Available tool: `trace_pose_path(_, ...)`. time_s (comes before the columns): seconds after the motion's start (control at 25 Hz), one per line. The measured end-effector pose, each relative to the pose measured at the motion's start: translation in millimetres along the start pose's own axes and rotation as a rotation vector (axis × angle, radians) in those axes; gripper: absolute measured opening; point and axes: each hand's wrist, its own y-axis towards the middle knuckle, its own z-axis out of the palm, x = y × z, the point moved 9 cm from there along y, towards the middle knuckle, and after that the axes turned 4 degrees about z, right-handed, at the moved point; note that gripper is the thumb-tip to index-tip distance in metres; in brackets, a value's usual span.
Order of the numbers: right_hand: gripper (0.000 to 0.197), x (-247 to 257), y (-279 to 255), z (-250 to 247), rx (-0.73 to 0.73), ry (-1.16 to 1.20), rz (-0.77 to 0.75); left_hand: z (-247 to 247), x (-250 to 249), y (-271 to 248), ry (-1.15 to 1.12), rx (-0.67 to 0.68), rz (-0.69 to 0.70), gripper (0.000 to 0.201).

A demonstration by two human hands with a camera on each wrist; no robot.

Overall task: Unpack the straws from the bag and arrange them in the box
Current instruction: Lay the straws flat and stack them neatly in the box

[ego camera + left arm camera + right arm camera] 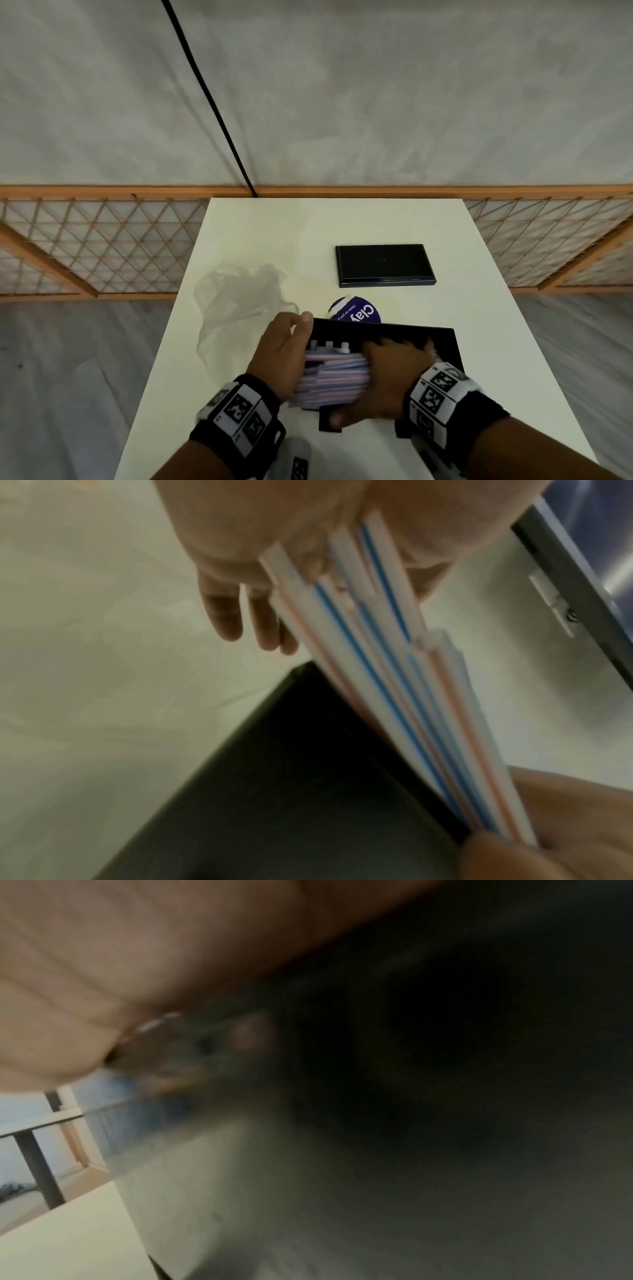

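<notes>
Straws: a thick bundle of white plastic straws with blue and red stripes (pixel 334 380), sitting over the open black rectangular box (pixel 442 342) at the near edge of the white table (pixel 376 219).
Left hand: left hand (pixel 286 349) presses the bundle's left end, palm against the straw tips, fingers fairly straight.
Right hand: right hand (pixel 390 377) wraps over the bundle's right end, fingers curled; it hides much of the box.
Bag: the crumpled clear plastic bag (pixel 236 308) lies left of the box, apart from it.
Around: a flat black rectangular lid (pixel 383 265) farther back; a round purple tub lid (pixel 356 311) just behind the box.
Right wrist view: too blurred to tell.
</notes>
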Motion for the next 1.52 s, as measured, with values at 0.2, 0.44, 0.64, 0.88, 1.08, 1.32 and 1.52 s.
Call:
trace_pose_path(0.2, 0.094, 24, -5, -3, -0.087, 0.037, -0.1, 20, -7, -6, -0.17, -0.018, -0.014, 0.069)
trace_pose_path(0.44, 0.11, -4, 3, -9, -0.206, 0.113, -0.057, 11, -11, -2, -0.015, -0.085, 0.01, 0.06)
trace_pose_path(0.64, 0.115, -49, -11, -8, -0.214, 0.089, -0.009, 4, -66, -27, 0.313, -0.109, 0.516, 0.039)
trace_pose_path(0.88, 0.125, -31, -14, 11, -0.164, -0.059, -0.06, 84, -52, -29, 0.867, 0.51, 0.429, 0.082)
trace_pose_path(1.08, 0.132, -43, -6, 18, -0.126, -0.033, -0.035, 108, -23, -17, 1.181, 0.628, 0.316, 0.104)
trace_pose_path(1.32, 0.119, -45, -10, 15, -0.136, -0.052, -0.024, 116, -24, -19, 1.212, 0.603, 0.349, 0.093)
trace_pose_path(1.52, 0.109, -45, -6, 22, -0.102, -0.002, -0.037, 110, -22, -18, 1.12, 0.576, 0.332, 0.081)
